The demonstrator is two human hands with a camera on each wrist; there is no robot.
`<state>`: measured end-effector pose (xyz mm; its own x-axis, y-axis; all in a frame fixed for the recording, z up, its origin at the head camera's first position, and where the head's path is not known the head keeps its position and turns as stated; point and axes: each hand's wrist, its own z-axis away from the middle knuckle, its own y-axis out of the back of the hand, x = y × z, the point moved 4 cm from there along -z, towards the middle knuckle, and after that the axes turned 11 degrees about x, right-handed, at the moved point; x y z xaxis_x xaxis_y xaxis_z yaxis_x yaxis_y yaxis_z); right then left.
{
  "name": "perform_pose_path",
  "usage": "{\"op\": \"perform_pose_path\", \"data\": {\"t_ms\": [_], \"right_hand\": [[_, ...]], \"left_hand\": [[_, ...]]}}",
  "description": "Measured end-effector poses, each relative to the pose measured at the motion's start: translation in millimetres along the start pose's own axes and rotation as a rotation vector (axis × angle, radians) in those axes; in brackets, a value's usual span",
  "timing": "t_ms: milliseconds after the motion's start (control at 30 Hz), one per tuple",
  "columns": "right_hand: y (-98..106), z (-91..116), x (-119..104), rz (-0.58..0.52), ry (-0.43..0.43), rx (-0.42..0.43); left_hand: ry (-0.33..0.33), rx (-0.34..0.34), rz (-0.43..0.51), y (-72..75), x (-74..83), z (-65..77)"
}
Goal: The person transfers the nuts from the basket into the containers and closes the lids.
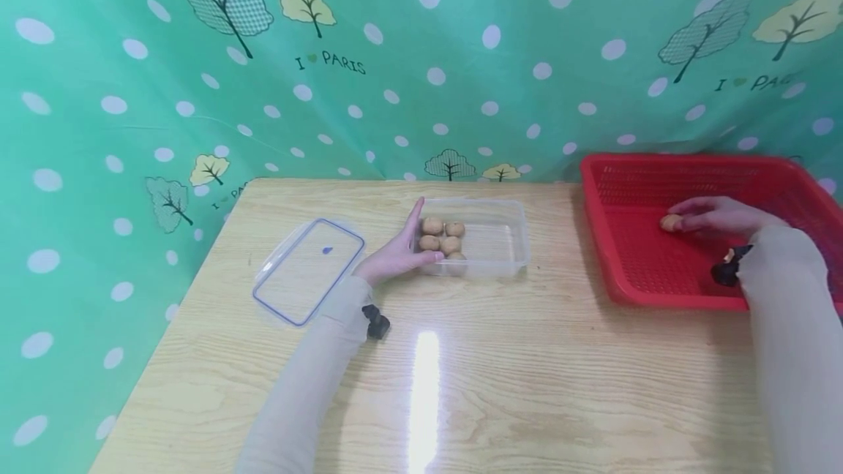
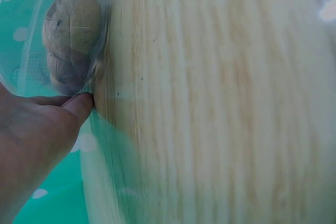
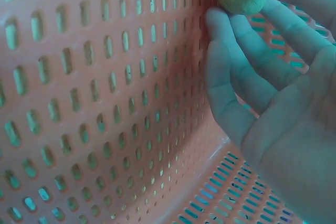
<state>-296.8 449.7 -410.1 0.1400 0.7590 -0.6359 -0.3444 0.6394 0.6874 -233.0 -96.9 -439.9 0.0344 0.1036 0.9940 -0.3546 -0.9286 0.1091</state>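
Note:
My left hand (image 1: 399,254) grips the left end of a clear plastic container (image 1: 507,267), thumb along its front wall and fingers at the left side. Several walnuts (image 1: 432,226) sit together in the container's left half; through the wall, two of these walnuts (image 2: 72,27) show large in the left wrist view. Over to the right, my right hand (image 1: 723,214) is inside a red plastic basket (image 1: 622,291). It pinches a single walnut (image 1: 671,222) between thumb and fingers, near the perforated basket wall (image 3: 105,77) in the right wrist view.
A clear lid (image 1: 290,291) with a blue seal lies flat on the wooden table (image 1: 560,386), left of the container. Behind the table hangs a green dotted cloth (image 1: 461,42). Dark wrist devices (image 1: 376,322) are strapped at both sleeves.

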Motion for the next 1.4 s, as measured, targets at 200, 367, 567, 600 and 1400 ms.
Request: {"op": "perform_pose_path", "data": {"t_ms": [200,367,567,600,1400], "right_hand": [[0,-1,0,0.014,0.008,0.002],[4,-1,-5,0.08,0.083,0.021],[8,-1,-21,0.135,0.183,0.096],[8,-1,-24,0.138,0.198,0.109],[3,18,-82,0.091,0.271,0.179]], "left_hand": [[0.003,0.003,0.004,-0.6,0.6,0.2],[-0.001,0.004,-0.002,-1.8,0.0,0.5],[0.007,0.001,-0.007,-2.3,-0.4,0.5],[0.009,0.0,-0.005,-2.3,0.0,0.6],[0.012,0.008,-0.026,-1.1,1.8,3.4]]}}
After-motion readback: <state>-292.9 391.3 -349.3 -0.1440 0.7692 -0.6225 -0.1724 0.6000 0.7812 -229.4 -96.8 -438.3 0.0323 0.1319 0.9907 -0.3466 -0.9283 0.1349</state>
